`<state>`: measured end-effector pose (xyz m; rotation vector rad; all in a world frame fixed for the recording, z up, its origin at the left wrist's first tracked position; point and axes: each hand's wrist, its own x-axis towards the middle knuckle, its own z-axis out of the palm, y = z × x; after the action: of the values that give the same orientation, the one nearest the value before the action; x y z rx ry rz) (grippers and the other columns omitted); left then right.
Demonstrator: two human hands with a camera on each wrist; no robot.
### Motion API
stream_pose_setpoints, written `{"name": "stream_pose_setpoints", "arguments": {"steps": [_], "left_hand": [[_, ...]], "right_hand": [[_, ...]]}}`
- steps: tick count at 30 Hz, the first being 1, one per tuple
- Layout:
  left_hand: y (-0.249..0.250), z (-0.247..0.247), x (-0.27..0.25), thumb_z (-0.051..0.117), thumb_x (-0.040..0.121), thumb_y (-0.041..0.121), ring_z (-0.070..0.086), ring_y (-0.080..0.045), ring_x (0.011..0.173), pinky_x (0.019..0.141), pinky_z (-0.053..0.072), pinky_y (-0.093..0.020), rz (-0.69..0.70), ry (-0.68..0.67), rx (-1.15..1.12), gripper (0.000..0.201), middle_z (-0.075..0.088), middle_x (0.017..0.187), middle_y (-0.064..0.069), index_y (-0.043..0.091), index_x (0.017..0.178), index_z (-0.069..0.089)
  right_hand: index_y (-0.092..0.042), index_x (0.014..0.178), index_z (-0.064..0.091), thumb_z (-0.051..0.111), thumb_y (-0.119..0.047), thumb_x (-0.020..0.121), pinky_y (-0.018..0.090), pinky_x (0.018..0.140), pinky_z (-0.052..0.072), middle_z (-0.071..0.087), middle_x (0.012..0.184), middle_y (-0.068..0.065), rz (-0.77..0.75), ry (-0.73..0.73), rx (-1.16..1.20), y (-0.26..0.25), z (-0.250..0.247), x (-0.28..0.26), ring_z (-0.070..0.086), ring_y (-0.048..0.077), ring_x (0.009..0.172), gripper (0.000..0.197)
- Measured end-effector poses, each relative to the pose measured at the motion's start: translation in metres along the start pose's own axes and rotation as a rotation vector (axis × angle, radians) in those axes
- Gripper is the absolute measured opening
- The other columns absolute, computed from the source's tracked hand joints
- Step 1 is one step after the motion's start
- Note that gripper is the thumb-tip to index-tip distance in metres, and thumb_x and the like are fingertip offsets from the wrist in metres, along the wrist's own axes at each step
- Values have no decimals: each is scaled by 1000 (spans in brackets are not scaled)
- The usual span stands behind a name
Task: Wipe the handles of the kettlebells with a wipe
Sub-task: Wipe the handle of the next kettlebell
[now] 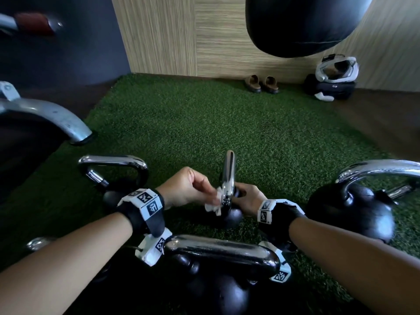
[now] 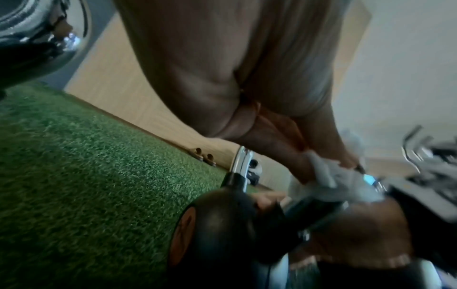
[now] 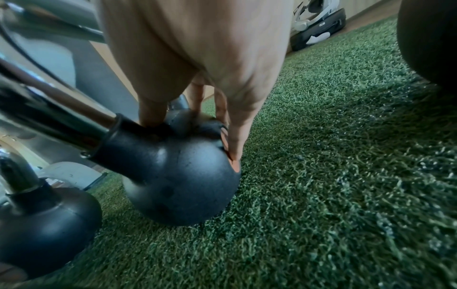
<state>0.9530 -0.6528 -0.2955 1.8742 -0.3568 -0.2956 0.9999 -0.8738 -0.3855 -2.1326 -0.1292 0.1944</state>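
Four black kettlebells with chrome handles are counted in full on the green artificial-turf mat [image 1: 204, 123], and part of a fifth chrome handle [image 1: 37, 243] is seen at the 8 o'clock edge of the head view. The small centre kettlebell [image 1: 229, 215] is worked on; its chrome handle [image 1: 228, 171] stands edge-on to the head camera. One crumpled white wipe [image 1: 213, 202] is pinched between the thumb and fingers of the left hand [image 1: 186, 189] and is pressed against the lower leg of that handle, just above the black ball. The right hand [image 1: 246, 197] is placed on the ball from the 3 o'clock side; in the right wrist view its fingers [image 3: 230, 135] are spread downward over the top and far side of the ball [image 3: 183, 181], which rests on the turf. The other kettlebells are located at 10 o'clock [image 1: 118, 178], at 3 o'clock [image 1: 354, 208] and at 6 o'clock [image 1: 218, 269]. One black punching bag [image 1: 302, 26] hangs at 1 o'clock. Two brown slippers [image 1: 261, 84] lie side by side at 12 o'clock by the wooden wall. One white-and-black headset [image 1: 336, 67] sits on one black case [image 1: 329, 87] at 2 o'clock.
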Motion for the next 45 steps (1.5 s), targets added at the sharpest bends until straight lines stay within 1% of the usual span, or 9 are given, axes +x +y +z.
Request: {"name": "stream_pose_setpoints", "arguments": {"steps": [3,10,16,20,25,31,37,42,45], "left_hand": [[-2,3,-7,91,71,1,74,-11,78,78,56,-20,83,-40,89,20,81,83,-3,17,78,82],[-26,18,-6,94,69,5,77,-12,81,85,61,-29,75,72,230,23,81,83,3,23,76,81],[-27,8,0,88,76,2,75,-1,80,80,54,-15,24,63,248,18,79,82,9,17,83,81],[-5,-20,10,90,75,23,77,-9,87,81,59,-24,-61,253,148,18,81,89,8,24,90,80],[34,-43,27,83,80,7,75,-15,88,71,61,-20,-81,439,-278,22,79,94,-4,14,99,74],[73,-38,36,74,83,4,76,-11,74,67,63,-22,-93,332,-603,21,80,88,-7,5,104,71],[74,-27,43,71,89,6,75,-10,81,78,62,-21,-40,272,-545,13,80,92,-4,8,101,74],[67,-19,47,89,61,43,63,0,68,63,45,-15,5,397,-220,41,79,95,1,22,95,80],[61,-21,52,78,89,27,57,-6,66,55,43,-17,-111,401,-256,19,70,89,1,22,106,72]], "right_hand": [[-22,111,77,87,-29,77,40,88,60,77,91,-4,18,8,8,0,1,-1,69,11,80,36],[-25,97,74,81,-26,82,40,86,56,71,84,-5,-4,15,-55,-4,0,-2,64,11,77,16],[-14,126,70,77,-27,88,18,80,54,74,111,5,51,-157,-127,-20,-12,-2,63,8,85,41],[-21,103,78,75,-20,91,20,53,50,78,98,1,145,-20,-128,-52,-44,-3,65,8,67,13],[-6,98,77,73,-9,93,32,64,63,77,92,19,44,12,281,-98,-69,-16,67,21,66,8],[3,112,69,75,-21,90,32,69,64,71,105,20,5,-115,746,-136,-78,-28,74,24,75,33],[1,106,71,67,-19,97,29,75,65,77,97,16,127,-265,961,-146,-78,-30,76,23,82,21],[9,118,66,66,-7,95,25,77,64,74,105,19,69,-223,991,-143,-80,-26,75,20,81,28],[11,122,62,71,2,89,28,68,65,74,100,21,108,-101,992,-138,-84,-18,75,22,75,35]]}}
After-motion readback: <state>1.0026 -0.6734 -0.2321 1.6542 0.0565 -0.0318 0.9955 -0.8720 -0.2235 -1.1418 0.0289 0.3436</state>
